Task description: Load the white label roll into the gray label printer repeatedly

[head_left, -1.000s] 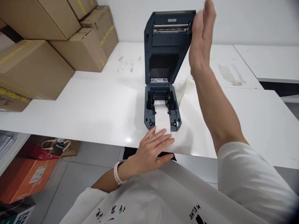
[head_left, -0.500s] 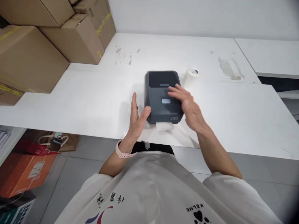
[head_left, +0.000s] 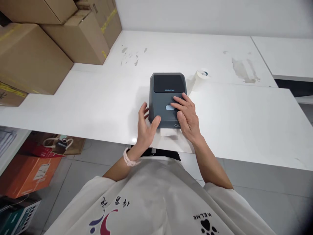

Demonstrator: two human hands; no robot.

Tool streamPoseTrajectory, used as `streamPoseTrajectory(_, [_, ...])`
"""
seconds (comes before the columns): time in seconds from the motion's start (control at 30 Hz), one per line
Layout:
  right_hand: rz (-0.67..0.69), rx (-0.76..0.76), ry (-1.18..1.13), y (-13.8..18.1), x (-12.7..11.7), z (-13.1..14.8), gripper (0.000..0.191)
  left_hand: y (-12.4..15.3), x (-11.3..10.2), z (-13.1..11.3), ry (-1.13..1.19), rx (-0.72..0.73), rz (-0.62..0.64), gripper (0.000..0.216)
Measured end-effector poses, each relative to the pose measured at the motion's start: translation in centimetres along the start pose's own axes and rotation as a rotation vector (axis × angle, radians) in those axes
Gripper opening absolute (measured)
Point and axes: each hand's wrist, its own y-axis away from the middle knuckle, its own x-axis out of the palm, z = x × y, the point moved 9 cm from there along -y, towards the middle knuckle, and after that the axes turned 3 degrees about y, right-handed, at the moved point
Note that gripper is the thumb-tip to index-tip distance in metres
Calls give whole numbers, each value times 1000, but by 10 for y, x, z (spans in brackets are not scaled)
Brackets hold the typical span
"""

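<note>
A dark grey label printer (head_left: 158, 101) with a black window and a light button stands on the white table. A white label strip (head_left: 168, 132) sticks out of its front edge. At its left front corner is my left hand (head_left: 146, 129), thumb over the top edge and fingers spread along the side, open. My right hand (head_left: 189, 119) lies on the right part of the lid with its fingers stretched out, fingertips by the light button (head_left: 169, 107). Behind and to the right, a roll of white labels (head_left: 199, 81) stands on the table.
Cardboard boxes (head_left: 36, 55) are stacked at the left back of the table (head_left: 97, 107). Below the table's left end are an orange box (head_left: 31, 174) and a paper bag (head_left: 75, 145). A white wall (head_left: 195, 16) closes off the back.
My right hand has come down and left onto the printer's lid. My left hand has shifted slightly right, its thumb now further over the front corner.
</note>
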Motion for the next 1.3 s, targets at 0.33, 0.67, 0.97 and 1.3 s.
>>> streamPoseTrajectory(0.33, [-67,4,-41,2,-3,0,40,52,56,22,514,-596,417,52])
streamPoseTrajectory(0.67, [24,-48,207,6,-4,10,36,47,49,20,392,-412,398,50])
streamPoseTrajectory(0.97, [-125,-189,100,-7,-27,19,73,-17,-41,-2,424,-128,-135,42])
streamPoseTrajectory(1.3, [-311,-64,-144,-210,-61,-6,69,-118,30,9,137,-207,306,99])
